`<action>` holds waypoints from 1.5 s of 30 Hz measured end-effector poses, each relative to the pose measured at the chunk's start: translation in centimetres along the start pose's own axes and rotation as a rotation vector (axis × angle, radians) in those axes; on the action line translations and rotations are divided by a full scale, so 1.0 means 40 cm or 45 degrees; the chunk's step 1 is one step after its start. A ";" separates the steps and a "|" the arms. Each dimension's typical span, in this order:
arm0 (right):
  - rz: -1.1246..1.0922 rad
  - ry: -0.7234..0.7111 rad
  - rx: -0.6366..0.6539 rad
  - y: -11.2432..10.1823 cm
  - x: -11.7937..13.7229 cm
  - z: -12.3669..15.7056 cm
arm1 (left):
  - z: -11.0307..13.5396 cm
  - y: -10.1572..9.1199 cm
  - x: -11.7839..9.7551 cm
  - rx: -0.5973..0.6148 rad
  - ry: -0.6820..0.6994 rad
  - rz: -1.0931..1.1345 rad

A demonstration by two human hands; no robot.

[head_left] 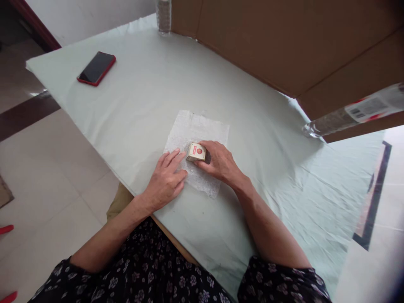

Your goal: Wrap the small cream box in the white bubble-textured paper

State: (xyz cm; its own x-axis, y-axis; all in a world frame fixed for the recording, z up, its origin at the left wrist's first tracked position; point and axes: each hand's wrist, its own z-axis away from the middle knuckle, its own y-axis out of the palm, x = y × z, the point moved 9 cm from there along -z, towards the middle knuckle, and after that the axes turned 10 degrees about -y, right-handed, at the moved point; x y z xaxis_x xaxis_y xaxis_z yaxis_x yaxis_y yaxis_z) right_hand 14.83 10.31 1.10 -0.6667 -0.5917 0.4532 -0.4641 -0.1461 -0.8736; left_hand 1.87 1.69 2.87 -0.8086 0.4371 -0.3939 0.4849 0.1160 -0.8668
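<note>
A small cream-coloured box (193, 152) with red print stands on a sheet of bubble wrap (197, 125). My right hand (220, 162) grips the box from its right side, thumb at the near edge and fingers at the far edge. On the left edge of the bubble wrap lies my left hand (168, 179), its fingers stretched out and apart, fingertips close to the box. Nothing shows in the left hand. Part of the wrap is hidden beneath both hands and the box.
A phone in a red case (97, 68) lies at the far left of the cloth-covered table (142, 80). Cardboard panels (246, 38) stand along the back and right. One clear bottle (163, 17) is at the back, another clear bottle (334, 122) at the right.
</note>
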 end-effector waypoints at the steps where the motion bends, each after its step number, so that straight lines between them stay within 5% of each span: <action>1: -0.001 -0.002 0.006 0.000 0.000 0.000 | -0.004 -0.005 0.001 -0.045 -0.005 0.044; 7: -0.332 0.003 0.153 -0.027 -0.016 0.007 | -0.051 -0.039 0.033 -0.176 -0.149 0.278; 10: -0.582 0.081 0.182 -0.075 -0.025 0.017 | -0.093 -0.046 0.044 -0.152 -0.206 0.319; 15: -0.528 0.083 0.130 -0.126 0.000 0.020 | -0.147 -0.037 0.072 -0.033 -0.372 0.447; 27: -0.666 0.261 -0.096 -0.050 -0.052 0.009 | -0.175 0.029 0.116 0.067 -0.590 0.972; 45: -0.739 0.290 -0.142 -0.050 -0.045 0.016 | -0.175 0.040 0.119 0.111 -0.603 1.029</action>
State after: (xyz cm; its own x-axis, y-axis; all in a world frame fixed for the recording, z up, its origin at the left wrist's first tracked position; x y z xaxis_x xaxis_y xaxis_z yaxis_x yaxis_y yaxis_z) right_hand 17.34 11.18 1.91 -0.3899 -0.2554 0.8847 -0.8373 -0.3016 -0.4561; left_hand 1.13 10.19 1.77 -0.2980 -0.0544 -0.9530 0.9473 -0.1397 -0.2883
